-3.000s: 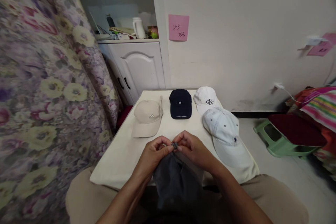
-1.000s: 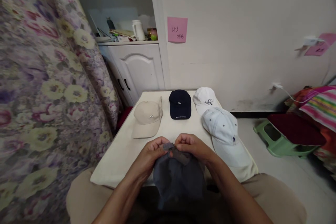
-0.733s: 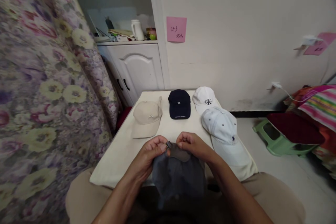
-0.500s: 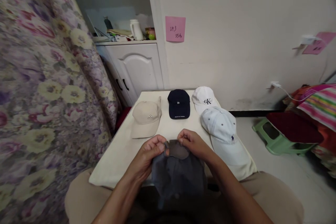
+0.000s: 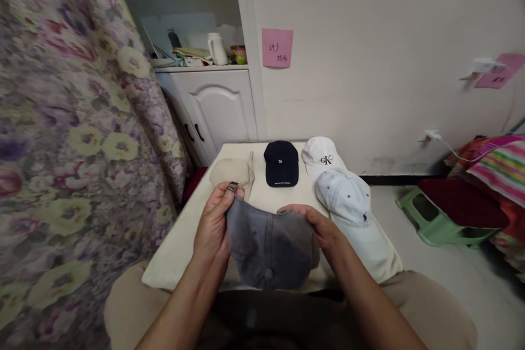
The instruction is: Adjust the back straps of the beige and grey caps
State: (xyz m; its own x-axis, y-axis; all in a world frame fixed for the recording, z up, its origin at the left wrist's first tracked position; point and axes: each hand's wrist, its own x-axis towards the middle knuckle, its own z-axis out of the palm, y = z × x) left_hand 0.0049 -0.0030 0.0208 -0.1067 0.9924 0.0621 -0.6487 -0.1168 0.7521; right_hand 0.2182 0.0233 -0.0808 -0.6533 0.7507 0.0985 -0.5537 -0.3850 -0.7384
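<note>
Your left hand (image 5: pixel 213 224) and right hand (image 5: pixel 318 227) now grip the grey cap (image 5: pixel 268 246) by its sides, above the surface (image 5: pixel 184 240). A moment ago they pinched its back strap; now the buckle (image 5: pixel 233 186) sits free at your left fingertips, so the strap work looks finished.

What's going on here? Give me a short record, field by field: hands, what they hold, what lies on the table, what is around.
Left hand: left hand grips the left edge of the faded grey cloth cap, a small metal buckle at its fingertips.
Right hand: right hand grips the cap's right edge.
Cap position: held above the near edge of the cream table.
On the table: beige cap, partly hidden; navy cap; white cap with black letters; pale blue dotted cap.
Around: pink sticky note on the wall, white cupboard, green stool.
</note>
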